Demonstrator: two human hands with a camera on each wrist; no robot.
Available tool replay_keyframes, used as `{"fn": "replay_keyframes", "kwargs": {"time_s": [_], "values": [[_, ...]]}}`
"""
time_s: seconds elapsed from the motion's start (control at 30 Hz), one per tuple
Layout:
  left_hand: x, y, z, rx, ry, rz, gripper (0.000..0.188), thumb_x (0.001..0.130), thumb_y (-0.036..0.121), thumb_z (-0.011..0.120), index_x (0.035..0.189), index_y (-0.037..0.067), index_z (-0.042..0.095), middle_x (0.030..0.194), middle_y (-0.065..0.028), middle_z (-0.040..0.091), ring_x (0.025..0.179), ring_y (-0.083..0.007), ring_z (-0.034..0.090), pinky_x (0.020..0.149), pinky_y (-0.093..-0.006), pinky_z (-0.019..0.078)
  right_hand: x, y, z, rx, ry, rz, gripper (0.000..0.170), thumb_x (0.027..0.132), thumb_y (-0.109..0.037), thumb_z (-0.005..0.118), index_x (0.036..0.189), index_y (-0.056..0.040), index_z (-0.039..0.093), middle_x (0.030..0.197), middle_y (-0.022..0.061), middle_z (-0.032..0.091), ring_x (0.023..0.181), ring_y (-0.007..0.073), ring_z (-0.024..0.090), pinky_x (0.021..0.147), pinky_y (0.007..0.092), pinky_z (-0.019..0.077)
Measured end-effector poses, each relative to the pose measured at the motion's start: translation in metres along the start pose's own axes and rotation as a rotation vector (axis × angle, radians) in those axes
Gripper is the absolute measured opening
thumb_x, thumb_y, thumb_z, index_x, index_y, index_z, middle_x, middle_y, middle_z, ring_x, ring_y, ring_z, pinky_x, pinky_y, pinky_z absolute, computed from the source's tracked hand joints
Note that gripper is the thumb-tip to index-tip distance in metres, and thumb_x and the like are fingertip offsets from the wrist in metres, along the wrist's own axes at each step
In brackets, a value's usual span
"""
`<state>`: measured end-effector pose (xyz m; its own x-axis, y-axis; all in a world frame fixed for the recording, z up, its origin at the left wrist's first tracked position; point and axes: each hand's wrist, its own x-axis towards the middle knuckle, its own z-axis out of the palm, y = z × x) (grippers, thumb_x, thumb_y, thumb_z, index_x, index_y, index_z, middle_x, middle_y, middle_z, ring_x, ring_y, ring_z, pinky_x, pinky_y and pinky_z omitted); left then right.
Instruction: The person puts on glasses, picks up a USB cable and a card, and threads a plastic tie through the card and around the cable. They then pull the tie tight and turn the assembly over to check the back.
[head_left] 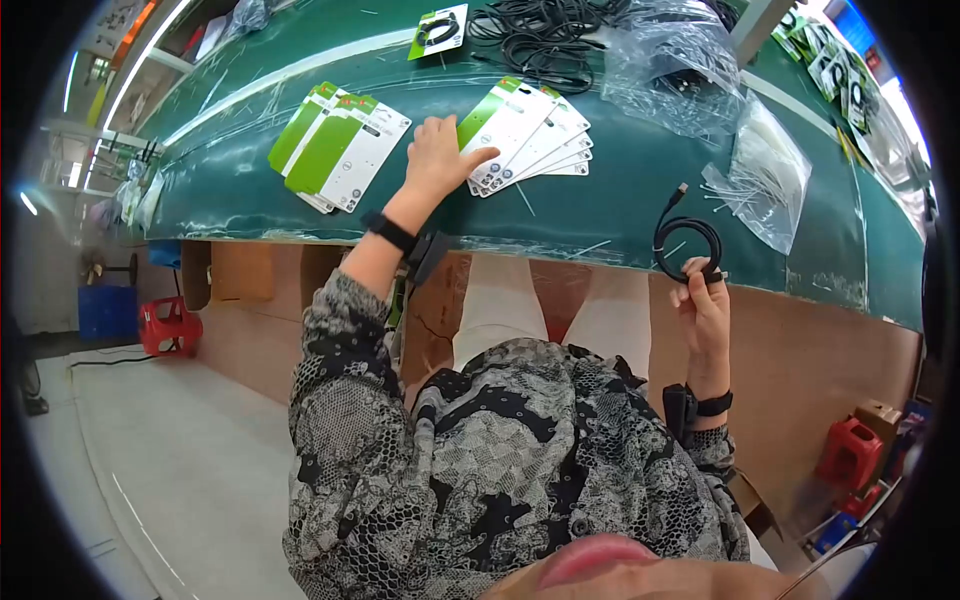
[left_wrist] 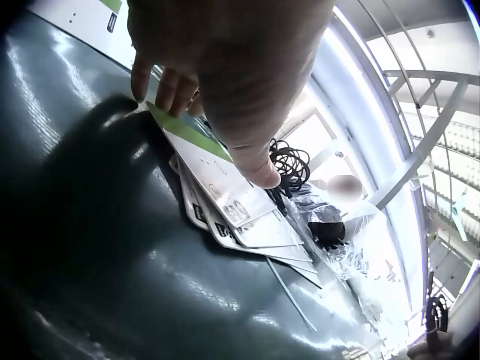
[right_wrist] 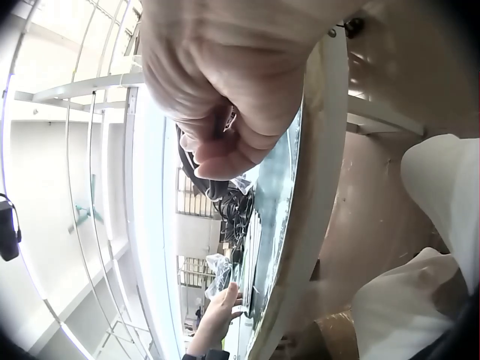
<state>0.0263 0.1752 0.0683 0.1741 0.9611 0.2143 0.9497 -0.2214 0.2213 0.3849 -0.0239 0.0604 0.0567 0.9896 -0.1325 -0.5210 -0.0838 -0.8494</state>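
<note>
In the head view my left hand (head_left: 437,160) lies over the left side of a fan of white-and-green packaging cards (head_left: 515,125), its thumb stretched across the top card. The left wrist view shows the fingers at that card's left edge and the thumb (left_wrist: 262,174) near the opposite edge. My right hand (head_left: 703,305), in front of the table edge, pinches a coiled black USB cable (head_left: 714,240) at its lower side, one plug sticking up. In the right wrist view, the fingers hide most of the coil. Left of my left hand lies another pile of the same cards (head_left: 365,140).
Loose black cables (head_left: 535,40) are heaped at the back beside a clear plastic bag (head_left: 675,75). A card with a cable on it (head_left: 438,32) lies nearby. At the right, a bag of white ties (head_left: 765,175) lies on the green table (head_left: 610,210).
</note>
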Motion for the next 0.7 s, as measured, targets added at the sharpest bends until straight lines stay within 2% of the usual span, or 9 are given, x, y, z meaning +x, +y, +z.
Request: {"fn": "replay_keyframes", "kwargs": {"time_s": [0.03, 0.17, 0.27, 0.33, 0.43, 0.47, 0.57, 0.63, 0.7], "values": [[0.01, 0.009, -0.002, 0.072, -0.09, -0.091, 0.072, 0.068, 0.051, 0.075, 0.111, -0.001, 0.053, 0.116, -0.0181, 0.051, 0.112, -0.0326, 0.047, 0.084, -0.0429, 0.0441, 0.001, 0.0, 0.002, 0.026, -0.011, -0.006, 0.009, 0.095, -0.013, 0.052, 0.1, -0.0056, 0.051, 0.1, 0.0028, 0.045, 0.069, 0.009, 0.047, 0.062, 0.0256, 0.0404], [0.029, 0.018, 0.002, 0.155, -0.225, -0.186, 0.087, 0.061, 0.055, 0.078, 0.122, 0.0, 0.049, 0.112, -0.0218, 0.052, 0.111, -0.0316, 0.049, 0.087, -0.0417, 0.044, 0.001, -0.002, -0.001, 0.035, -0.027, -0.042, 0.01, 0.094, -0.013, 0.054, 0.1, -0.0056, 0.051, 0.099, 0.0026, 0.046, 0.069, 0.0087, 0.047, 0.062, 0.0255, 0.0407], [0.038, -0.009, 0.021, 0.055, -0.199, -0.17, 0.075, 0.067, 0.046, 0.078, 0.12, 0.0, 0.051, 0.111, -0.0182, 0.056, 0.106, -0.0268, 0.054, 0.085, -0.038, 0.0461, -0.008, -0.002, -0.014, 0.022, -0.005, -0.046, 0.012, 0.093, -0.013, 0.055, 0.102, -0.0054, 0.051, 0.097, 0.0023, 0.048, 0.068, 0.0086, 0.048, 0.061, 0.0254, 0.041], [0.042, -0.018, 0.014, 0.02, -0.172, -0.152, 0.069, 0.07, 0.042, 0.077, 0.12, 0.0, 0.051, 0.11, -0.0164, 0.057, 0.103, -0.0244, 0.056, 0.083, -0.0361, 0.0471, -0.011, -0.004, -0.018, -0.001, 0.036, -0.05, 0.016, 0.093, -0.013, 0.057, 0.105, -0.0051, 0.051, 0.096, 0.0019, 0.05, 0.068, 0.0085, 0.048, 0.06, 0.0253, 0.0414], [0.037, -0.016, -0.022, -0.809, -0.295, -0.212, 0.042, 0.081, 0.025, 0.07, 0.113, 0.0, 0.057, 0.099, -0.0078, 0.063, 0.087, -0.0136, 0.06, 0.077, -0.0274, 0.0482, -0.009, -0.014, -0.023, -0.033, 0.06, -0.082, 0.02, 0.092, -0.012, 0.057, 0.109, -0.0049, 0.051, 0.094, 0.0015, 0.053, 0.069, 0.0078, 0.048, 0.06, 0.0244, 0.0417], [0.035, -0.008, -0.033, -0.801, -0.284, -0.197, 0.042, 0.081, 0.025, 0.07, 0.113, 0.0, 0.057, 0.099, -0.0078, 0.063, 0.087, -0.0136, 0.06, 0.077, -0.0274, 0.0482, -0.006, -0.02, -0.022, -0.06, 0.069, -0.102, 0.022, 0.091, -0.011, 0.058, 0.112, -0.0049, 0.05, 0.093, 0.0013, 0.054, 0.069, 0.0075, 0.048, 0.06, 0.024, 0.0418], [0.018, 0.035, -0.054, -1.22, -0.407, -0.1, 0.027, 0.087, 0.011, 0.062, 0.111, 0.0, 0.059, 0.092, -0.0009, 0.064, 0.078, -0.0065, 0.059, 0.074, -0.0204, 0.0469, 0.014, -0.034, 0.004, -0.184, 0.066, -0.071, 0.023, 0.09, -0.009, 0.058, 0.111, -0.0043, 0.053, 0.096, 0.0018, 0.057, 0.07, 0.0065, 0.049, 0.061, 0.0215, 0.0423], [0.015, 0.066, -0.065, -1.231, -0.478, -0.066, 0.027, 0.087, 0.011, 0.061, 0.112, 0.0, 0.059, 0.094, -0.0011, 0.064, 0.08, -0.0066, 0.059, 0.074, -0.0208, 0.0469, 0.04, -0.038, 0.021, -0.293, -0.02, -0.143, 0.018, 0.088, -0.009, 0.058, 0.105, -0.0031, 0.056, 0.099, 0.0028, 0.059, 0.072, 0.0061, 0.051, 0.063, 0.0187, 0.0428], [0.006, 0.087, -0.074, -1.246, -0.595, -0.052, 0.027, 0.089, 0.012, 0.059, 0.113, -0.001, 0.06, 0.098, -0.0015, 0.064, 0.083, -0.0067, 0.059, 0.074, -0.0214, 0.0469, 0.06, -0.055, 0.03, -0.165, -0.088, -0.039, 0.013, 0.088, -0.011, 0.06, 0.097, -0.0018, 0.06, 0.098, 0.0044, 0.062, 0.073, 0.0062, 0.054, 0.065, 0.0173, 0.0444]]}}
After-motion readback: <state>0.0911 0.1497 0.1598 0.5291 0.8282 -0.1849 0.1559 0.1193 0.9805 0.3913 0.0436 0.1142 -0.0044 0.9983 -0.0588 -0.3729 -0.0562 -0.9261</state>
